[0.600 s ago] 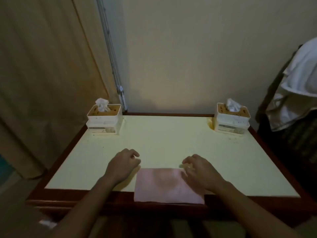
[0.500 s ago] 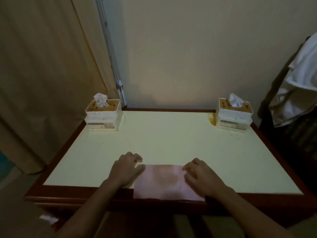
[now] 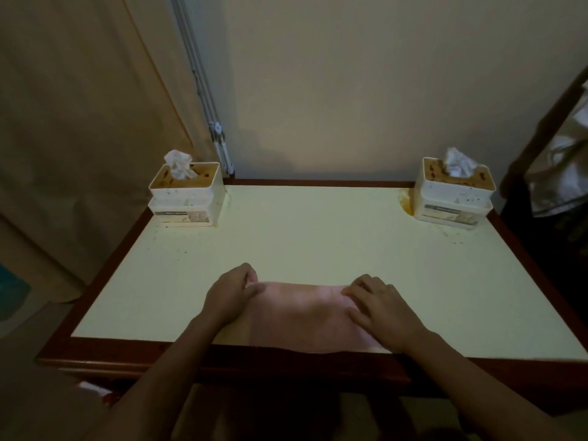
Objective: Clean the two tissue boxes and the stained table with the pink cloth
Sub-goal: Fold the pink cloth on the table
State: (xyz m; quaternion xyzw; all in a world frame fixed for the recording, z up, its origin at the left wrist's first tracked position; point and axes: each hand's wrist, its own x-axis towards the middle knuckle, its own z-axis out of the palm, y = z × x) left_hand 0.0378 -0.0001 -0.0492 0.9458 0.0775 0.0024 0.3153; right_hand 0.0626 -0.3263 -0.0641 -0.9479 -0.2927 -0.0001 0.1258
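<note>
A folded pink cloth (image 3: 302, 316) lies flat at the near edge of the pale table (image 3: 318, 237). My left hand (image 3: 230, 296) pinches the cloth's far-left corner. Fingers of my right hand (image 3: 380, 308) press down on its far-right corner. A white tissue box (image 3: 186, 194) with brown stains on its top stands at the far-left corner. A second stained tissue box (image 3: 453, 194) stands at the far-right corner, with an orange-brown stain (image 3: 405, 202) on the table beside it. Dark specks dot the tabletop near both boxes.
The table has a dark wooden rim (image 3: 286, 361) and stands against a plain wall. A curtain (image 3: 79, 122) hangs to the left. Draped white fabric on dark furniture (image 3: 560, 173) stands close to the table's right side.
Both hands have closed in on the cloth's far corners; the left hand now grips its corner. The camera view has tilted downward a little.
</note>
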